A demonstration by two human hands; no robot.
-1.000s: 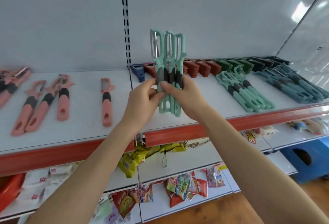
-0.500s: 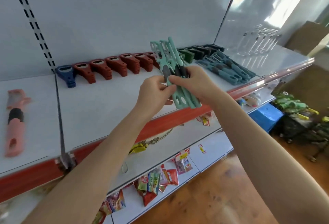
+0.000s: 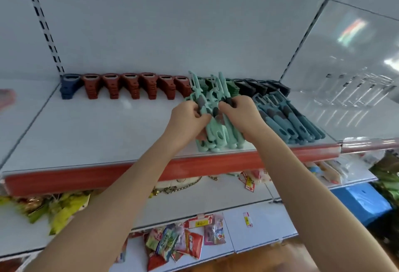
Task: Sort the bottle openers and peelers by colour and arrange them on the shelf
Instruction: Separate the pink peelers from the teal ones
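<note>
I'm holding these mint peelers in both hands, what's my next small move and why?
Probably lay them down and let go: the left hand and right hand hold the mint peelers right over the shelf, beside the darker blue peelers.

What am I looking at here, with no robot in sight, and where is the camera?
No machine: these are a person's bare arms, filmed by a wide-angle camera worn on the head, looking down and forward. The left hand and right hand both grip a bunch of mint-green peelers, their lower ends by the front edge of the white shelf. Along the back stand a blue bottle opener, red bottle openers and darker openers. Blue-grey peelers lie to the right.
</note>
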